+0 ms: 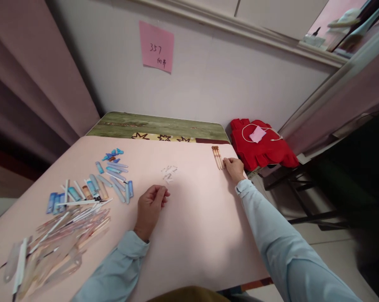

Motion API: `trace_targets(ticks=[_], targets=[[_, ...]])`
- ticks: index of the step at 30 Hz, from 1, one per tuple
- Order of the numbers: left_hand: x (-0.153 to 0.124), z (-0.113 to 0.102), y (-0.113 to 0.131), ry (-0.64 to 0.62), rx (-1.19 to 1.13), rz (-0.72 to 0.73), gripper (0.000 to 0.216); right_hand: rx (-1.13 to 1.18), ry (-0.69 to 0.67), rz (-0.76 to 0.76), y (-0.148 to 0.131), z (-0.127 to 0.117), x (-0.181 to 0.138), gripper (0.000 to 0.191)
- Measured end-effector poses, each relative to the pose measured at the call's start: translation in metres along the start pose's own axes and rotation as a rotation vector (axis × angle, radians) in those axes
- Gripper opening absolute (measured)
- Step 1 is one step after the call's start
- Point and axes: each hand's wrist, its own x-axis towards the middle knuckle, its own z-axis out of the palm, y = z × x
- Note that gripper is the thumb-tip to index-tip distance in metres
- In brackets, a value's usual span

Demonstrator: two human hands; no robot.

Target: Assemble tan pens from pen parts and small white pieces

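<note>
My right hand [234, 168] is at the table's far right, fingers closed at the side of a row of slim beige pens with brown tops [217, 157]. Its fingertips pinch at the rightmost pen, partly hiding it. My left hand [152, 204] hovers over the middle of the table with fingers curled and thumb against them. Whatever it may hold is hidden. Just beyond it lies a little heap of small clear or white pieces [169, 173].
Blue pen barrels and tubes [115, 182] lie on the left, with small blue clips or caps [113, 154] behind them. Nearer is a pile of clear and pinkish pen parts [69, 230] with white refills. A red cloth [265, 149] sits beyond the pink table's [195, 235] right edge.
</note>
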Motion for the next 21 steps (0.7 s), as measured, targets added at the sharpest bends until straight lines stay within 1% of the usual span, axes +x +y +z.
trace_targets(ticks=[3,6,7,8,9,10,12,14,16,17,19,21], targets=[[0.0,0.0,0.0,0.001,0.0,0.007,0.026,0.064,0.026,0.022,-0.003,-0.005,-0.001,0.04],[-0.003,0.002,0.001,0.005,0.003,0.002,0.026,0.209,0.101,0.027,-0.021,-0.008,-0.016,0.051],[-0.005,0.003,0.001,0.005,0.003,-0.003,0.026,0.353,0.144,0.019,-0.031,-0.007,-0.026,0.051],[-0.006,0.004,0.001,0.004,0.0,-0.006,0.025,0.496,0.143,-0.002,-0.043,-0.005,-0.038,0.049],[-0.006,0.004,0.0,0.003,-0.002,-0.009,0.025,0.609,0.114,-0.017,-0.056,-0.002,-0.053,0.047],[-0.007,0.005,0.0,0.004,-0.003,-0.01,0.026,0.694,0.054,-0.034,-0.068,0.002,-0.069,0.045],[-0.007,0.004,-0.002,0.012,-0.003,-0.004,0.026,0.79,-0.109,-0.062,-0.091,0.014,-0.105,0.042],[-0.007,0.003,-0.004,0.02,-0.003,0.01,0.026,0.843,-0.236,-0.041,-0.107,0.028,-0.139,0.043],[-0.009,0.002,-0.006,0.03,0.002,0.031,0.025,0.884,-0.277,0.01,-0.115,0.043,-0.162,0.045],[-0.011,0.003,-0.007,0.035,0.013,0.048,0.024,0.886,-0.27,0.032,-0.116,0.05,-0.17,0.046],[-0.017,0.004,-0.008,0.04,0.065,0.102,0.021,0.874,-0.247,0.043,-0.113,0.06,-0.177,0.048],[-0.023,0.007,-0.006,0.032,0.147,0.173,0.015,0.865,-0.246,0.029,-0.108,0.064,-0.177,0.05]])
